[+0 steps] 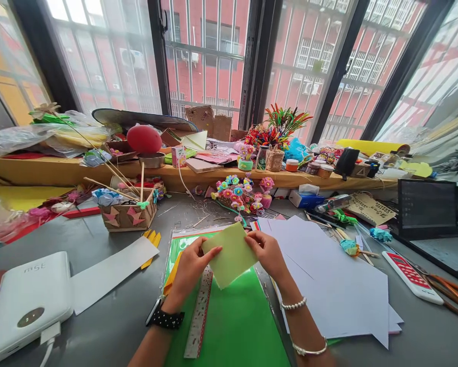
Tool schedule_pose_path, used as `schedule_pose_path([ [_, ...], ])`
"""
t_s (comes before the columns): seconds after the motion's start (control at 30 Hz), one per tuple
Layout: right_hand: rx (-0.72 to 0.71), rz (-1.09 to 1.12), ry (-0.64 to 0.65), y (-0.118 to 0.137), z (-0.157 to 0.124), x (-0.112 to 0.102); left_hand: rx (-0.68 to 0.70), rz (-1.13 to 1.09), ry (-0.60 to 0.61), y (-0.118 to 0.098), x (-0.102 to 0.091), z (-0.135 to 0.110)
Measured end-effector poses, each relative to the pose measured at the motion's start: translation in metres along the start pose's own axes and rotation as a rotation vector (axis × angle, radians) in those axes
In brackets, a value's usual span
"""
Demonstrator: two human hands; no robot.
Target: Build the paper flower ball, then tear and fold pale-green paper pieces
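A small light-green sheet of paper (pixel 232 257) is held up between both hands, tilted, above a green plastic-covered sheet (pixel 240 326). My left hand (pixel 196 262) pinches its left edge between thumb and fingers. At the upper right edge my right hand (pixel 265 250) grips the same paper. Beneath the left hand lies a patterned ruler (pixel 198 321), its top end hidden by the paper. Folded yellow paper strips (pixel 173 272) show beside the left wrist.
White paper sheets (pixel 335 285) lie to the right, near a red-and-white calculator (pixel 412 278) and a laptop (pixel 427 214). On the left are a white power bank (pixel 30 306), a white paper strip (pixel 114 275) and a cardboard box (pixel 127 216) with sticks. Paper flowers (pixel 238 193) stand behind.
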State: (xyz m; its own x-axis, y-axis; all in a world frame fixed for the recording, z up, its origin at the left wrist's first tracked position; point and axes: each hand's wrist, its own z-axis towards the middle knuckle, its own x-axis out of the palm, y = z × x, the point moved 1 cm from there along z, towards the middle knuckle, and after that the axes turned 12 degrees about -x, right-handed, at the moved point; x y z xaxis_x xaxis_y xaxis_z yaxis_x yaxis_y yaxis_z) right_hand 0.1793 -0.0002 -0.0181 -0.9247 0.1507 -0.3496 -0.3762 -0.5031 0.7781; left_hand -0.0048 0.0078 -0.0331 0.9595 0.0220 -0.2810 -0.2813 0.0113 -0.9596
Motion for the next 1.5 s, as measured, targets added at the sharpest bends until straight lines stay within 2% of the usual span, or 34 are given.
schedule_pose_path([
  [0.13, 0.010, -0.094, -0.014, -0.006, 0.000, -0.004, -0.054, -0.077, 0.096, 0.001, 0.001, 0.002],
  [0.27, 0.015, -0.146, 0.068, -0.009, -0.001, -0.006, -0.058, -0.162, 0.058, -0.004, 0.000, 0.001],
  [0.4, -0.059, -0.120, 0.248, -0.002, -0.005, 0.005, -0.055, 0.002, 0.144, -0.010, 0.004, -0.004],
  [0.53, -0.110, -0.115, 0.314, 0.003, -0.006, 0.014, 0.002, 0.125, 0.166, -0.013, 0.008, -0.008],
  [0.63, -0.079, -0.140, 0.280, -0.001, -0.005, 0.012, 0.016, 0.090, 0.105, -0.011, 0.005, -0.006],
  [0.8, -0.001, -0.194, 0.144, -0.013, -0.003, -0.002, 0.042, 0.023, -0.008, -0.005, 0.000, -0.003],
  [0.93, 0.035, -0.253, -0.020, -0.013, -0.002, -0.003, 0.030, 0.002, -0.004, -0.006, 0.003, -0.005],
  [1.0, 0.013, -0.250, -0.061, -0.009, -0.003, 0.003, 0.022, 0.010, 0.019, -0.008, 0.005, -0.006],
  [1.03, -0.014, -0.228, -0.043, -0.007, -0.003, 0.007, 0.020, 0.016, 0.034, -0.009, 0.006, -0.007],
  [1.1, -0.100, -0.137, 0.106, -0.003, -0.003, 0.015, 0.022, 0.038, 0.056, -0.010, 0.009, -0.007],
  [1.17, -0.110, -0.135, 0.177, -0.001, -0.004, 0.021, 0.034, 0.058, 0.043, -0.010, 0.010, -0.007],
  [1.33, -0.111, -0.149, 0.180, -0.001, -0.005, 0.025, 0.051, 0.060, -0.041, -0.008, 0.010, -0.007],
  [1.5, -0.140, -0.129, 0.207, 0.000, -0.007, 0.026, 0.075, 0.073, 0.044, -0.009, 0.011, -0.008],
])
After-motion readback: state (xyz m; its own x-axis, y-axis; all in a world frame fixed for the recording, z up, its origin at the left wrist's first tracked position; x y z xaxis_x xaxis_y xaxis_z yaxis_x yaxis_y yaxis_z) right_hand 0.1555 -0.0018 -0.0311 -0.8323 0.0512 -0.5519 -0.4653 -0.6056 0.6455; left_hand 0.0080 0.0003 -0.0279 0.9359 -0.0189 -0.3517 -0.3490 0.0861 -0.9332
